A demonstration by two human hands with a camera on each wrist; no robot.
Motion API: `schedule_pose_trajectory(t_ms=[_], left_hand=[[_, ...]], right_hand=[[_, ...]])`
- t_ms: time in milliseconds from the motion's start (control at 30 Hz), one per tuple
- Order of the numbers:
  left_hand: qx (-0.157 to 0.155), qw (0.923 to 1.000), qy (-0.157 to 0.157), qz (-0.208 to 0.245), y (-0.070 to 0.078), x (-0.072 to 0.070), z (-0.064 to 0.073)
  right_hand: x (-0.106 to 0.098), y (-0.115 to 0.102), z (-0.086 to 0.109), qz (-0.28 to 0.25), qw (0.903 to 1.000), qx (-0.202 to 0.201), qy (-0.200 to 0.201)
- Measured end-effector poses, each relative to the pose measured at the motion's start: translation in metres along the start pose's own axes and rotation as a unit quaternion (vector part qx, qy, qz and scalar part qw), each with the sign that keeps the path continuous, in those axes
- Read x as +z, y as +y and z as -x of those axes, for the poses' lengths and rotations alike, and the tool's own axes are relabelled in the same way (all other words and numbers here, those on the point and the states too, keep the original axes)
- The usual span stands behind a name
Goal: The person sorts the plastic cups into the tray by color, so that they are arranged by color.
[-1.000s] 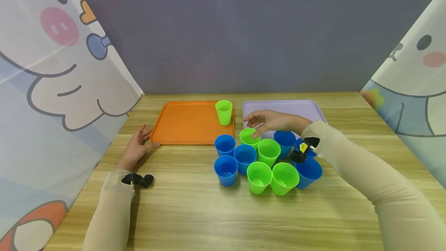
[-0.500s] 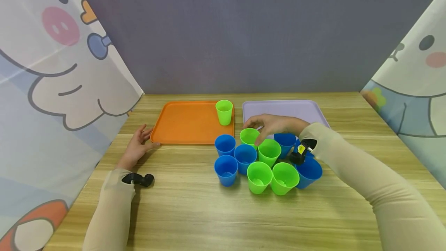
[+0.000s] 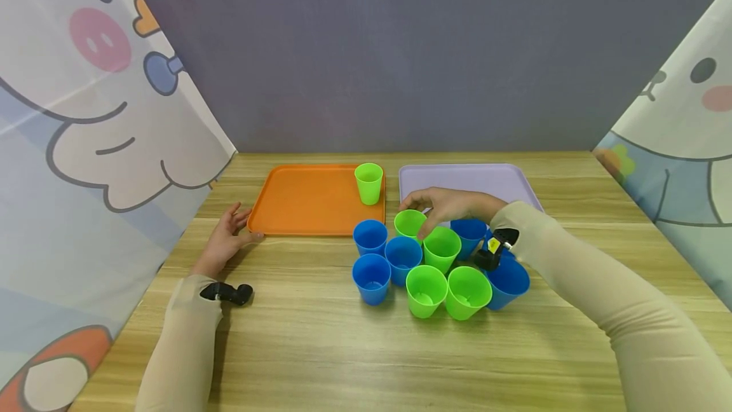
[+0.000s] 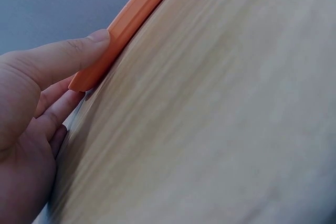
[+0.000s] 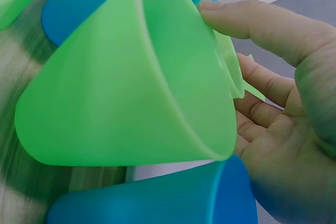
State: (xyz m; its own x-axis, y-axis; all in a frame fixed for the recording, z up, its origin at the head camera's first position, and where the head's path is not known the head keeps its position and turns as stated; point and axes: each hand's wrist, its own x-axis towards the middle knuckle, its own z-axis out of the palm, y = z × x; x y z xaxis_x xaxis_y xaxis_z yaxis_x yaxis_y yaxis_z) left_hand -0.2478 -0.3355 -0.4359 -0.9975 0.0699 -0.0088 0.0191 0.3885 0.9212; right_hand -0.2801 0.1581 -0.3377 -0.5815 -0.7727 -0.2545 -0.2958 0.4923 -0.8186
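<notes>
At the near left corner of the orange tray [image 3: 309, 202], my left hand [image 3: 222, 243] rests with its thumb [image 4: 89, 45] against the rim and its loosely extended fingers beside the corner. My right hand [image 3: 448, 204] grips the rearmost green cup [image 3: 407, 224] of the cluster, thumb on the near side and fingers curled behind. In the right wrist view a nearer green cup [image 5: 100, 93] covers most of the gripped one. Other green cups [image 3: 426, 291] and blue cups [image 3: 372, 280] stand upright close together. One green cup [image 3: 368, 184] stands on the tray's right side.
A lavender tray [image 3: 469, 175] lies behind the right hand, its front partly covered by the hand and cups. Blue cups [image 3: 508, 281] stand under the right wrist. A grey panel [image 3: 366, 56] closes off the back of the wooden table [image 3: 320, 348].
My right hand has shifted slightly right and closed in on the rearmost green cup, its thumb moving to the cup's right side. The left hand and the cups have stayed in place.
</notes>
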Motion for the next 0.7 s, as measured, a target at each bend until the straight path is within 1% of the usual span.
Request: schedule_pose_trajectory(t_ms=[467,700], left_hand=[[0.000,1.0000,-0.001,0.005,0.0008,-0.0005,0.0005],[-0.003,1.0000,-0.001,-0.001,0.0021,0.0001,0.0008]], right_hand=[[0.0012,0.0026,-0.0012,0.040,0.9985,-0.035,0.017],[0.0004,0.0007,-0.0007,0.046,0.9973,-0.048,0.032]])
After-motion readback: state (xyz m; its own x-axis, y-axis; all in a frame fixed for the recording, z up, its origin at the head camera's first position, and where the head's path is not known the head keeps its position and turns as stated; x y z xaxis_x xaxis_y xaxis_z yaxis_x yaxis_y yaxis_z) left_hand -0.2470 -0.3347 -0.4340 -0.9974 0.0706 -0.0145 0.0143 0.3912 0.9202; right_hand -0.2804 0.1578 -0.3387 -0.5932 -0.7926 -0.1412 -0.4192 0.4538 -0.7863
